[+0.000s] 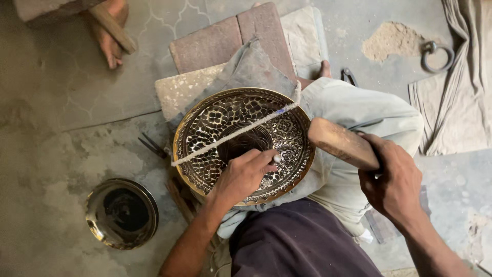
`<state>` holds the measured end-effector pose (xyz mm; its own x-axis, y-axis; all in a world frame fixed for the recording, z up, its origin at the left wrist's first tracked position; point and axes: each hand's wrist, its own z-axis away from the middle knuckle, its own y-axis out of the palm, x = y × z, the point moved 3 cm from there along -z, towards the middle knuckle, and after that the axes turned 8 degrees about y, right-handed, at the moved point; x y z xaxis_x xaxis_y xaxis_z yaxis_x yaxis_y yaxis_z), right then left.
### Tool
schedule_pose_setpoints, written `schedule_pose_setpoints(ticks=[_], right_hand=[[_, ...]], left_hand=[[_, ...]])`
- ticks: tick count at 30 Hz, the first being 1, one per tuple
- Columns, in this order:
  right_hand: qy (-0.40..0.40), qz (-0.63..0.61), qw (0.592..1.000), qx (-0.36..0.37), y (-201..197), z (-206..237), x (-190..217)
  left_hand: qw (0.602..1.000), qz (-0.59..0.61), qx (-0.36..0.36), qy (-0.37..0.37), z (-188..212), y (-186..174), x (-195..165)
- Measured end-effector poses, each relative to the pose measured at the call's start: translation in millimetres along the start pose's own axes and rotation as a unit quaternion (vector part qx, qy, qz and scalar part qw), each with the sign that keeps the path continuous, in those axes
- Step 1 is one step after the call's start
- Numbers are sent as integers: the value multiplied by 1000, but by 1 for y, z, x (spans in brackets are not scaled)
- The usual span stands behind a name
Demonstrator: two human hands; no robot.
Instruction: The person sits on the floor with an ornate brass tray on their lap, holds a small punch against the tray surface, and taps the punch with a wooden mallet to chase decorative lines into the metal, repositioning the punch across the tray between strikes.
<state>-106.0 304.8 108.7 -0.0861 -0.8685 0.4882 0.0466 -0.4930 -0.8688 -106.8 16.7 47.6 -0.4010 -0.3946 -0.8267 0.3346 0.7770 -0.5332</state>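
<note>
The left hand (pixel 245 174) pinches a small metal punch (pixel 275 158) against the ornate brass plate (pixel 215 120) beneath it. The right hand (pixel 394 182) grips a wooden mallet (pixel 341 143) just beside the plate's rim. A dark bowl (pixel 121 213) lies well left.

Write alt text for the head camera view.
A left hand presses a small metal punch onto an ornate brass plate on the person's lap, while the right hand holds a wooden mallet. A dark bowl sits on the floor.
</note>
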Motion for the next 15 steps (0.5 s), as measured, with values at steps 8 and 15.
schedule_pose_setpoints(ticks=[8, 15], right_hand=[[14, 14, 999, 29, -12, 6, 9], [-56, 46, 997, 6, -16, 7, 18]], left_hand=[[999, 0, 24, 31, -9, -3, -4], [998, -35, 47, 15, -15, 1, -5]])
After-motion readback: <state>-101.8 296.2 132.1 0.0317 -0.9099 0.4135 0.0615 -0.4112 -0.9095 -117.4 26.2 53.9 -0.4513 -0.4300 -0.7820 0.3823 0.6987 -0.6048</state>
